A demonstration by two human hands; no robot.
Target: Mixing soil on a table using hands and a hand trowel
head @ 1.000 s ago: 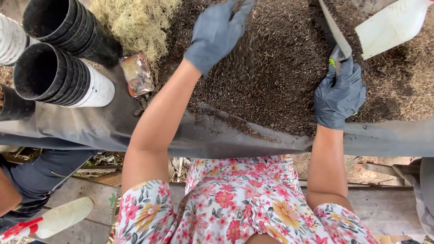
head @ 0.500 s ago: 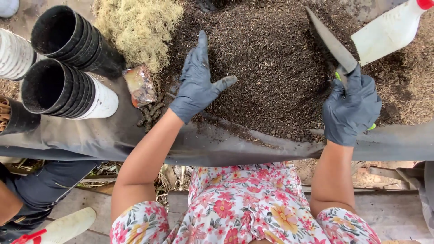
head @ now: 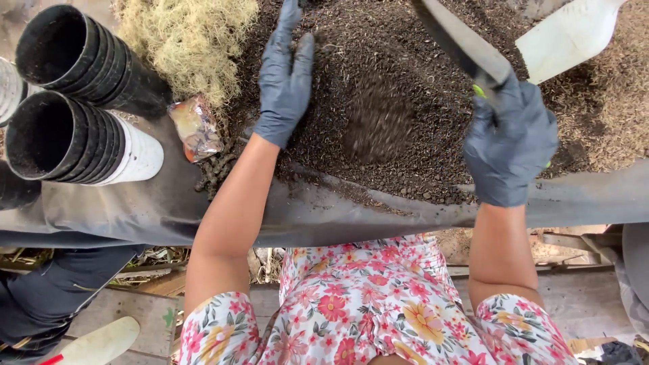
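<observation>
A big heap of dark potting soil [head: 405, 88] is being spread over a black plastic sheet [head: 135, 209], which is covering most of the bench edge nearest the person. At top left a clump of pale dry moss [head: 189, 40] is lying against the soil, w/ two stacks of black nursery pots [head: 74, 101] lying on their sides just beside it, mouths facing left; the lower stack is sitting inside a white pot. At top right a white scoop [head: 568, 34] is resting on the soil.

The left hand [head: 284, 81], in a dark glove, is being pressed flat into the soil, fingers straight and together, nothing gripped. The right hand [head: 510, 142], also gloved, is being kept closed tight round the green handle of a trowel [head: 463, 44], blade angled up-left above the heap, apart from the soil surface.

A small crumpled clear packet [head: 196, 127] is lying on the sheet btw. pots and left forearm.
</observation>
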